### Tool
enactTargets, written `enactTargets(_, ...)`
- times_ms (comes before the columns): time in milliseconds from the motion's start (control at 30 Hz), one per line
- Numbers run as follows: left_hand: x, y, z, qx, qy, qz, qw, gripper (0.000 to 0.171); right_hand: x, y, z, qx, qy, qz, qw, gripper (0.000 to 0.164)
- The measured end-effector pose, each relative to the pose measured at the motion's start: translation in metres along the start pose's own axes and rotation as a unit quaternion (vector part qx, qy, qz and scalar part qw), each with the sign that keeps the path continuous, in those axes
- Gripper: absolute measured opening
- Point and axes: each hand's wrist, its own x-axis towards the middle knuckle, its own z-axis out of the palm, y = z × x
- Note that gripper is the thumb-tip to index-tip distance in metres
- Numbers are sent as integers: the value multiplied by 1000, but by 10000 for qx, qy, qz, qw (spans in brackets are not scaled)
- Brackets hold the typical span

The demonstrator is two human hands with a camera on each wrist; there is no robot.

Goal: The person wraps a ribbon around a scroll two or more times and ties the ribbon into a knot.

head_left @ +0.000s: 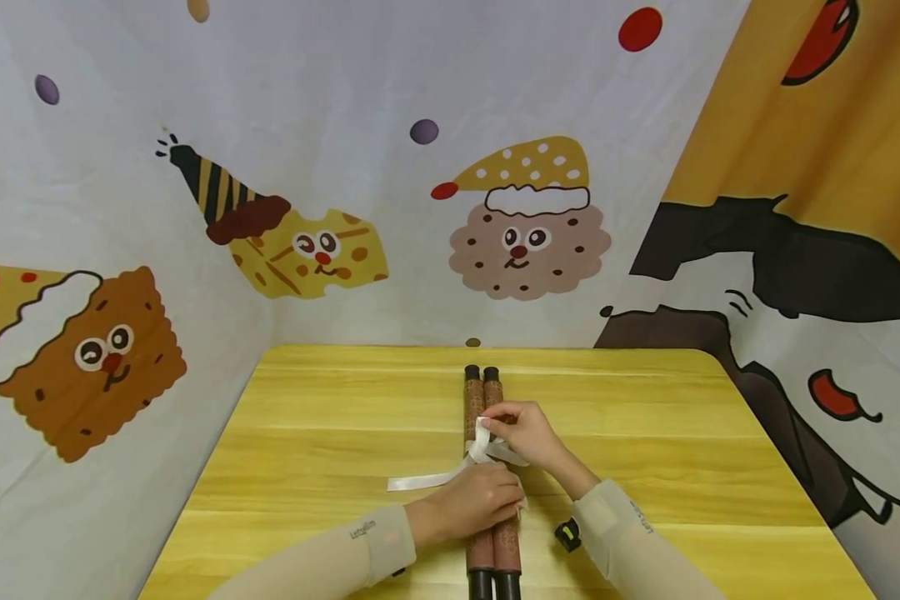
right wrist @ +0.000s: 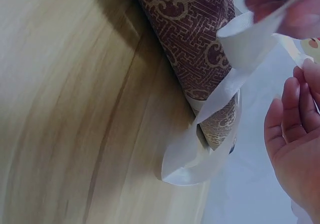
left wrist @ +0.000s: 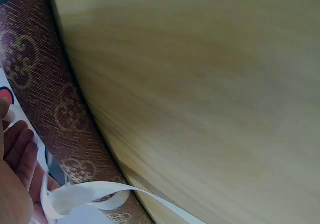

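Observation:
Two slim rolled scrolls lie side by side on the wooden table, the left scroll (head_left: 472, 408) and the right scroll (head_left: 506, 546), in brown patterned cloth with dark end knobs. Around their middle runs a white ribbon (head_left: 420, 482), gathered there with one tail out to the left. My right hand (head_left: 528, 433) pinches a raised stretch of ribbon between thumb and fingertips above the scrolls. Lower down, my left hand (head_left: 476, 500) lies across the scrolls, and in the right wrist view its fingertips pinch another piece of ribbon. A wide loop of ribbon (right wrist: 182, 169) hangs beside the scroll.
The light wooden table (head_left: 307, 433) extends on both sides of the scrolls. Behind it hangs a white cloth (head_left: 345, 100) printed with cartoon biscuits. A small black object (head_left: 567, 535) shows beside the right sleeve cuff.

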Motion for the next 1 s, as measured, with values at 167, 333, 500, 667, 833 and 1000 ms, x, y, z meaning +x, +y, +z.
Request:
enactTargets(167,-7,-4,1,-417,-93,-297,9986,15,1,1,1,-136,31,-20,9999,12)
enactTargets(333,-11,-8,-1,-671,138,-437,9967,17,1,1,1,-121,0,-116,9999,12)
enactTargets(500,-15,-15,-8,-563,752,-988,9907,9,1,0,1,-80,-100,-124,9998,13)
enactTargets(667,-21,-26,-11,-523,1376,-1704,9743,8,7,18,3,-38,-56,-178,9998,12)
enactTargets(833,-27,-32,-14,-960,1734,-2580,9456,4,11,37,6,80,-13,-77,9999,9)
enactTargets(1000,-28,-35,-14,-1970,1795,-3548,8962,21,11,41,7,169,-16,-202,9997,7)
